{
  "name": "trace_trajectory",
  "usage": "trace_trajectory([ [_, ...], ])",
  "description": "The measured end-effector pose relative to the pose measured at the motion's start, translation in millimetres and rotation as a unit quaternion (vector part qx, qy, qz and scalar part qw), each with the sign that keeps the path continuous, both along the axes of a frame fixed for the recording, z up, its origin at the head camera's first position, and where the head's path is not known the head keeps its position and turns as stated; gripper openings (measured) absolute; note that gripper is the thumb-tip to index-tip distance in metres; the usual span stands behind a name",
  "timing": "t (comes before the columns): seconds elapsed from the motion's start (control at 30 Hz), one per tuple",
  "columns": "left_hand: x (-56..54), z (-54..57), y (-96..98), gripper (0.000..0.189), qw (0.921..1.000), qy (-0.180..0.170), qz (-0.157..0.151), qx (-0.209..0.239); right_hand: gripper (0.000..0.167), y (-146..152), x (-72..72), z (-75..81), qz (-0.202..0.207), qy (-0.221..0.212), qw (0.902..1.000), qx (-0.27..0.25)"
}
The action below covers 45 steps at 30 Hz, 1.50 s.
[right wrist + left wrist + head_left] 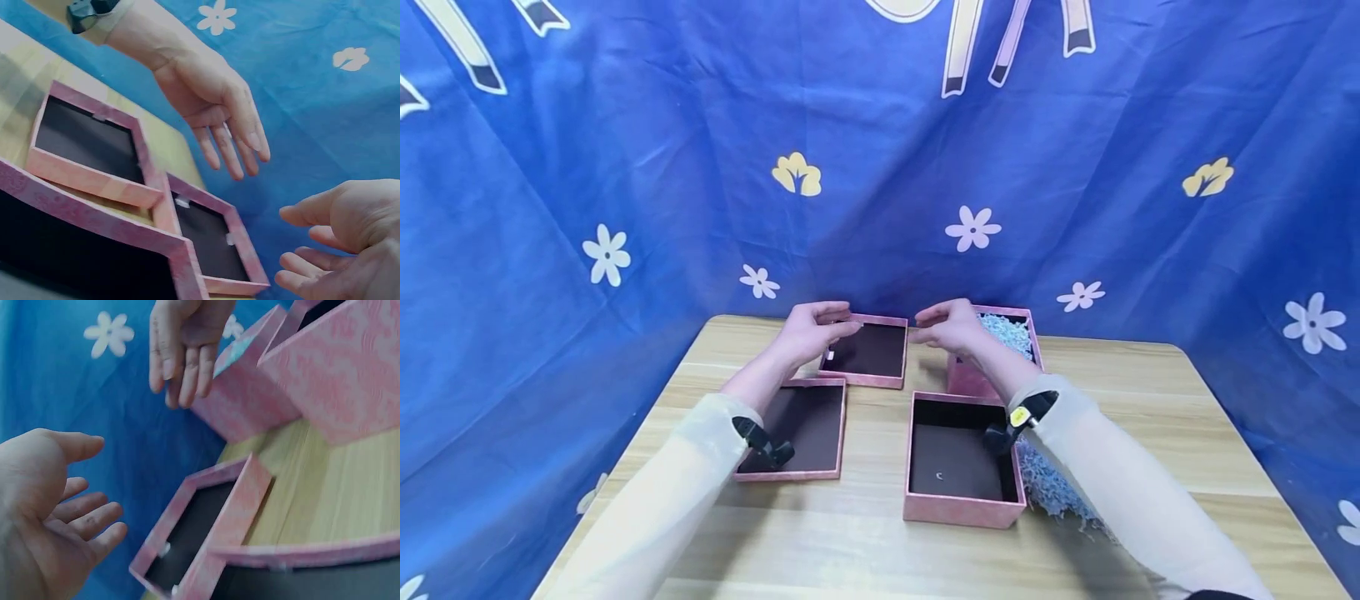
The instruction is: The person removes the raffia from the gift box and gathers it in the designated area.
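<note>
My left hand (811, 329) hovers over the left side of the far pink box lid (868, 350), its fingers loosely extended and nothing in them. Facing it, my right hand (951, 327) hangs in the air between that lid and the far pink box (976, 379), also holding nothing. Pale blue shredded paper (1006, 335) fills the far box. Below my left wrist lies a second lid (805, 429), dark inside up. Under my right forearm stands a nearer pink box (962, 510) with a small white bit on its dark floor. In the left wrist view both palms show, apart from everything.
More blue shredded paper (1052, 483) lies on the wooden table (865, 542), right of the nearer box and partly hidden by my right sleeve. A blue patterned curtain (880, 167) hangs right behind the table's back edge and along its sides.
</note>
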<state>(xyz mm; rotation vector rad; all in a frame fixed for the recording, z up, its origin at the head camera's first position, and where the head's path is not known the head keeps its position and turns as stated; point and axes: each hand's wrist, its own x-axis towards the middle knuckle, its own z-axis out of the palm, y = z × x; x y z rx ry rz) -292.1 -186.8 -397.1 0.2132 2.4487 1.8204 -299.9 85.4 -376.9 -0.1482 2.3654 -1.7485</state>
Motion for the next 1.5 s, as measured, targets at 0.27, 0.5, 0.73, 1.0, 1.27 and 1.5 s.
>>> trace_trajectory([
  [0.27, 4.8, 12.3, 38.5, 0.059, 0.9989, 0.037, -0.029, 0.001, 0.044, 38, -0.5, 18.4, 0.035, 0.019, 0.9991, -0.017],
  [0.5, 4.3, 11.0, 72.2, 0.059, 0.9973, 0.046, -0.057, -0.001, 0.044, 73, -1.1, 23.5, 0.027, 0.045, 0.9986, -0.001],
  [0.73, 7.8, 9.2, 98.3, 0.069, 0.9944, 0.058, -0.08, -0.037, 0.044, 103, -3.6, 23.6, 0.012, 0.055, 0.9984, 0.006],
  [1.0, 3.1, -4.2, 121.5, 0.082, 0.9921, 0.064, -0.083, -0.07, 0.051, 126, -8.2, 9.7, 0.009, 0.065, 0.9975, 0.028],
  [1.27, -2.9, -10.9, 142.6, 0.096, 0.9861, 0.054, -0.086, -0.132, 0.057, 141, -11.1, -6.2, 0.021, 0.056, 0.9975, 0.037],
  [1.5, -10.5, -17.5, 153.4, 0.099, 0.9776, 0.058, -0.099, -0.176, 0.064, 148, -13.2, -16.3, 0.039, 0.063, 0.9966, 0.036],
])
